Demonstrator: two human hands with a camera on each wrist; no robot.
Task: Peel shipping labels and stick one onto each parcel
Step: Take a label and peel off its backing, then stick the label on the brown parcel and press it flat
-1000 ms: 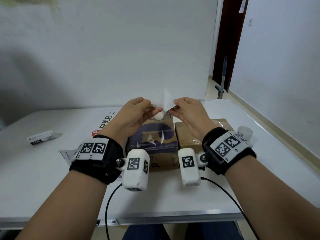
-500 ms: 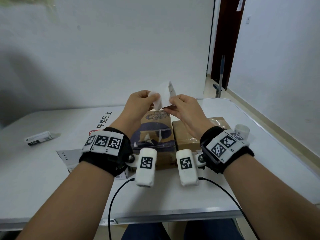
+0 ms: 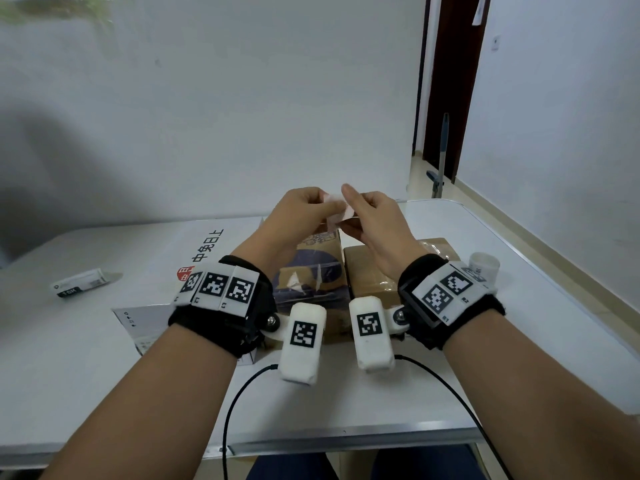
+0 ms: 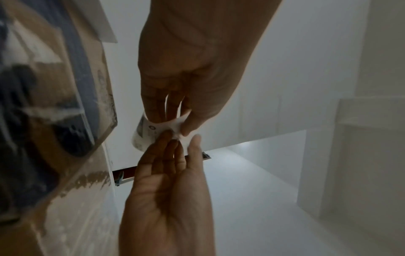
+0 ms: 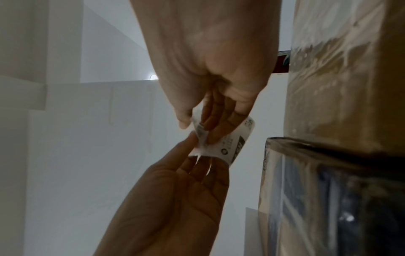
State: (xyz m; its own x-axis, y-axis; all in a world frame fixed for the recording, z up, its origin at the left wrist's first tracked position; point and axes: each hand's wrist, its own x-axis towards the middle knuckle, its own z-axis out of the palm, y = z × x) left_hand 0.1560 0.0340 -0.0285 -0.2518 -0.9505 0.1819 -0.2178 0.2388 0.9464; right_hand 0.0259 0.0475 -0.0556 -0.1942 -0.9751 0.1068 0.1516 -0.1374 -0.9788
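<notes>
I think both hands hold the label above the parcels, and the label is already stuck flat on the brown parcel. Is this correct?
Not quite. Both hands, left and right, do pinch the label above the parcels, but it is not stuck on the brown parcel: it is in the air between the fingers. The head view shows this.

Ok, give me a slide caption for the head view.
Both hands pinch a shipping label above two parcels.
</notes>
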